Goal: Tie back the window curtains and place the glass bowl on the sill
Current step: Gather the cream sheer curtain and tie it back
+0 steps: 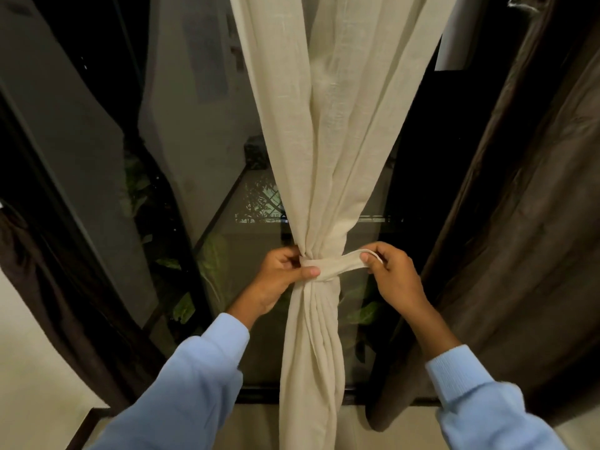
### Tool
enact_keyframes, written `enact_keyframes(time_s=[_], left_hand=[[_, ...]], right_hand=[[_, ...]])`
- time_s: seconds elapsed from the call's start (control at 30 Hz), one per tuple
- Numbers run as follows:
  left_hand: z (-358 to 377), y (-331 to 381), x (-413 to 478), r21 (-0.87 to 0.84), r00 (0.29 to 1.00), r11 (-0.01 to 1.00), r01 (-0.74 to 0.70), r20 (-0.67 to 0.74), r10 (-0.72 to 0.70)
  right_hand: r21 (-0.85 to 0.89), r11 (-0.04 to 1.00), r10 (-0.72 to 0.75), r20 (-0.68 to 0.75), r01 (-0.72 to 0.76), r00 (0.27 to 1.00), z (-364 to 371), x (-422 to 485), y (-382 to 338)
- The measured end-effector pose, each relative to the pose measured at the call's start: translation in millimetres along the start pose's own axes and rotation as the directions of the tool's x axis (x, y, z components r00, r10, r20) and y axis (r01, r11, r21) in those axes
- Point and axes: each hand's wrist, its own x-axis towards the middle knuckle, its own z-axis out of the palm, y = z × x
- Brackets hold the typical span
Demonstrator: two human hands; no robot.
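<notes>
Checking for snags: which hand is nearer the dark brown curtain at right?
Right. The right hand, pinching the tie strip, is beside the brown curtain; the left hand grips the cream curtain, farther off.

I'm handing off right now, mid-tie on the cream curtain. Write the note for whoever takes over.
Left hand: grips the gathered cream curtain at the wrap.
Right hand: fingers pinch the free end of the tie strip, drawn out to the right.
Done: strip passed round the bunch, not yet knotted.
Left: secure the tie; the brown curtain on the right hangs loose; glass bowl is not in view and must go on the sill.
</notes>
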Motion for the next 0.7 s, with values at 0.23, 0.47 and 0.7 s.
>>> enact_keyframes(time_s=[0.23,0.47,0.7], left_hand=[[11.1,-19.0,-7.7,-0.443,0.985,0.896,-0.025,-0.164,-0.054],[9.3,-15.1,-5.3,-0.154,0.999,0.988,0.025,0.048,-0.018],[-3.7,-14.4,-4.2,0.313,0.992,0.949,-0.033,-0.104,0.069]], right_hand=[[-0.22,0.975,0.063,0.152,-0.028,0.986,7.4,19.4,-17.6],[-0.365,0.925,0.044,0.38,0.106,0.924,12.1,33.7,-58.1],[0.211,0.972,0.062,0.183,-0.101,0.981,24.8,20.4,-41.5]])
